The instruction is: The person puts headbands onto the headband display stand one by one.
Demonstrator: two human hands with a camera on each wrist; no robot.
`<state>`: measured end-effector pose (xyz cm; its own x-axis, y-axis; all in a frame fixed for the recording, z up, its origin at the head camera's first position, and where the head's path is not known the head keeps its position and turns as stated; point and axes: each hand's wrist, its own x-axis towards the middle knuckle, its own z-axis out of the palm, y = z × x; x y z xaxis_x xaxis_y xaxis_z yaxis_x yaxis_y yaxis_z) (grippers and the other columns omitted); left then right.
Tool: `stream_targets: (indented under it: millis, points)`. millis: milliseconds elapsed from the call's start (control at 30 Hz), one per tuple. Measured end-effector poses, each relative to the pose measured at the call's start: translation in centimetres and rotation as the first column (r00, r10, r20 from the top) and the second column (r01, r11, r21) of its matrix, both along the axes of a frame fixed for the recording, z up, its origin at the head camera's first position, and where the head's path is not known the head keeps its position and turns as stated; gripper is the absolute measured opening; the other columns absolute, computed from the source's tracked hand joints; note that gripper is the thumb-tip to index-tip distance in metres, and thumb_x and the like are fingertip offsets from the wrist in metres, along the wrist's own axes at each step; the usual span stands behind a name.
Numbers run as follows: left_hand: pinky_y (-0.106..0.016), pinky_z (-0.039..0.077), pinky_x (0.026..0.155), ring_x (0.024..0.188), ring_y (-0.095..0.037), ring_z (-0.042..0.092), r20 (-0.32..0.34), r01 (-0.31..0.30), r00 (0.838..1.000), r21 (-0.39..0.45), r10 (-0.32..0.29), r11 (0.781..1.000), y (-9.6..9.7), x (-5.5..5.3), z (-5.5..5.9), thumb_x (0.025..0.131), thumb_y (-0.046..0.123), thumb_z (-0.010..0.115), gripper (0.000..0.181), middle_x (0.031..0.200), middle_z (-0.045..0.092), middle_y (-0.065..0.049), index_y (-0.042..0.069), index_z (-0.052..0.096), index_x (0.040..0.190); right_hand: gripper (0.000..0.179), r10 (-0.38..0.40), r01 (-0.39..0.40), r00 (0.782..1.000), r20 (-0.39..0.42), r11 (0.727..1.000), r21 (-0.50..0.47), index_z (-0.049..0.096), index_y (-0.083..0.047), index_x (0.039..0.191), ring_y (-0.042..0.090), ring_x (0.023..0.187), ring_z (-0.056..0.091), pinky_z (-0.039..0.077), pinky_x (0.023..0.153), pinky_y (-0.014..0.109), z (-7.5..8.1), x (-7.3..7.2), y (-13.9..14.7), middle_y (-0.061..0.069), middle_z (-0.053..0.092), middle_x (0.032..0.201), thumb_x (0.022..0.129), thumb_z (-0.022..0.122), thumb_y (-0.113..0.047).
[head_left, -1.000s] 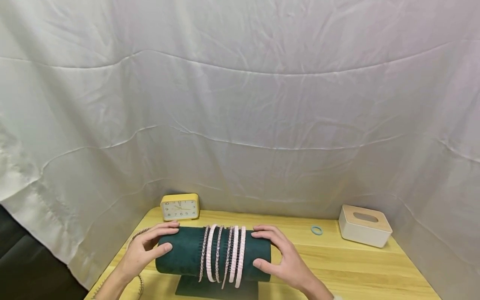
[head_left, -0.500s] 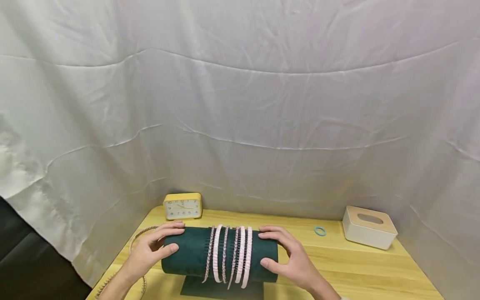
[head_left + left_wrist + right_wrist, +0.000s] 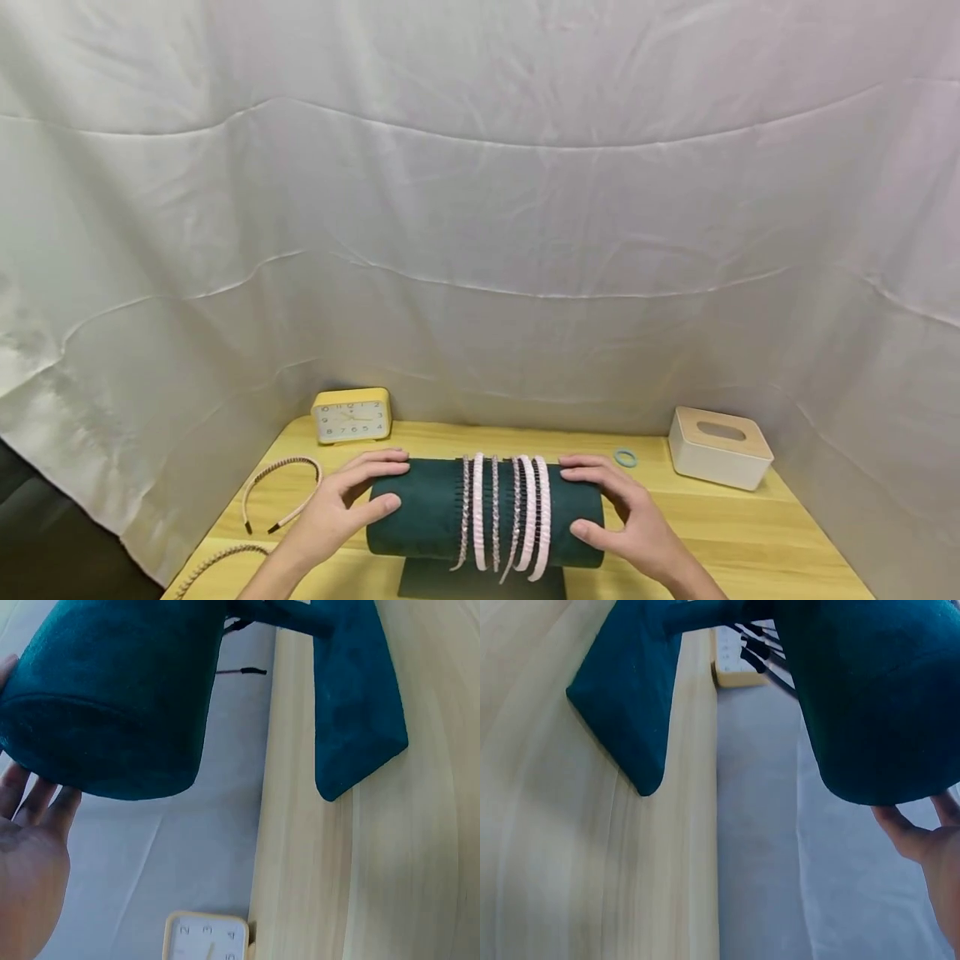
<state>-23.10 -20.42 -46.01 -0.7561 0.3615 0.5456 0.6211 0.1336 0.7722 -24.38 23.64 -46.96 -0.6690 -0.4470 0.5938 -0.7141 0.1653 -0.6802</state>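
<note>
A dark green velvety headband stand [image 3: 420, 508], a horizontal roll on a flat foot, is in the lower middle of the head view. Several headbands [image 3: 543, 517], some pale pink and some braided, hang side by side around the middle of its roll. My left hand [image 3: 337, 504] grips the left end, thumb in front and fingers over the top. The right end is held likewise by my right hand [image 3: 633, 521]. Both wrist views look along the underside, where the roll [image 3: 120, 697] joins the foot [image 3: 634, 697] by a post.
On the left of the wooden table lie a beige headband [image 3: 255, 483] and a second, partly cut-off headband [image 3: 217, 558]. A yellow clock [image 3: 352, 415] stands at the back left. Along the back right are a blue ring [image 3: 625, 458] and a tissue box [image 3: 720, 450].
Both hands and the stand have moved to the right over the table, with the headbands on it. The loose headband on the left has come into fuller view.
</note>
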Motion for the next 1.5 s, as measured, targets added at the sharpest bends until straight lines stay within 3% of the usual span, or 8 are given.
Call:
stream_targets:
  millis: [400,667,800,967,1100,1300,1500]
  points:
    - [-0.014,0.046,0.117,0.143,-0.001,0.056,0.023,-0.013,1.0,0.004,0.013,1.0,2.6,-0.3,-0.2,0.104,0.002,0.072,0.037,0.15,0.065,-0.012,0.015,0.074,0.138,0.06,-0.003,0.003,1.0,-0.03,1.0,-0.008,0.065,-0.004,0.144,0.008,0.144,0.054,0.048,0.115,0.016,0.0,0.2,2.7,0.015,0.059,0.154,0.089,0.077,0.015]
    - [-0.013,0.043,0.119,0.144,-0.002,0.056,0.013,-0.025,1.0,-0.019,0.025,0.999,2.7,-0.3,-0.1,0.104,0.004,0.072,0.037,0.15,0.064,-0.02,0.017,0.074,0.139,0.059,-0.005,0.005,0.999,-0.049,1.0,-0.004,0.065,-0.004,0.143,0.008,0.143,0.055,0.046,0.116,0.015,0.2,0.2,2.8,0.015,0.06,0.153,0.089,0.076,0.016]
    - [-0.012,0.042,0.118,0.143,-0.001,0.056,0.014,-0.051,0.999,-0.05,0.051,0.997,2.2,-0.4,0.1,0.105,0.007,0.071,0.036,0.151,0.065,-0.016,0.02,0.075,0.138,0.058,-0.009,0.009,0.999,-0.047,1.0,-0.002,0.066,-0.004,0.143,0.008,0.143,0.055,0.046,0.117,0.015,0.3,0.2,2.9,0.015,0.061,0.152,0.089,0.075,0.016]
    - [-0.01,0.043,0.116,0.14,0.003,0.056,0.026,-0.09,0.995,-0.054,0.091,0.995,0.3,-0.5,0.1,0.106,0.005,0.068,0.035,0.151,0.064,-0.019,0.014,0.073,0.14,0.058,-0.016,0.016,0.999,-0.039,1.0,0.001,0.065,-0.004,0.144,0.008,0.143,0.055,0.046,0.116,0.015,0.1,0.2,2.9,0.015,0.06,0.153,0.09,0.075,0.016]
    - [-0.012,0.05,0.111,0.135,0.006,0.06,0.026,-0.155,0.987,-0.062,0.157,0.986,-2.2,-0.3,0.0,0.106,0.004,0.069,0.034,0.148,0.066,-0.017,0.007,0.072,0.14,0.058,-0.026,0.026,0.999,-0.026,1.0,-0.001,0.065,-0.004,0.144,0.006,0.143,0.055,0.046,0.116,0.015,0.1,0.3,3.0,0.014,0.06,0.154,0.091,0.074,0.015]
    - [-0.015,0.057,0.105,0.128,0.007,0.063,0.036,-0.243,0.968,-0.079,0.247,0.967,-6.0,-0.1,-0.6,0.105,0.004,0.07,0.034,0.144,0.069,-0.008,0.008,0.072,0.139,0.058,-0.022,0.021,0.999,-0.025,1.0,-0.014,0.065,-0.003,0.145,0.007,0.143,0.055,0.046,0.116,0.015,0.0,0.3,2.9,0.015,0.06,0.154,0.091,0.073,0.017]
    - [-0.015,0.06,0.097,0.124,0.011,0.064,0.092,-0.307,0.943,-0.122,0.319,0.944,-9.8,0.7,-1.5,0.106,0.006,0.07,0.035,0.142,0.068,0.012,0.0,0.069,0.141,0.058,-0.017,0.017,1.0,-0.02,1.0,-0.019,0.065,-0.003,0.145,0.007,0.144,0.055,0.046,0.116,0.015,-0.1,0.4,2.7,0.015,0.059,0.155,0.091,0.073,0.017]
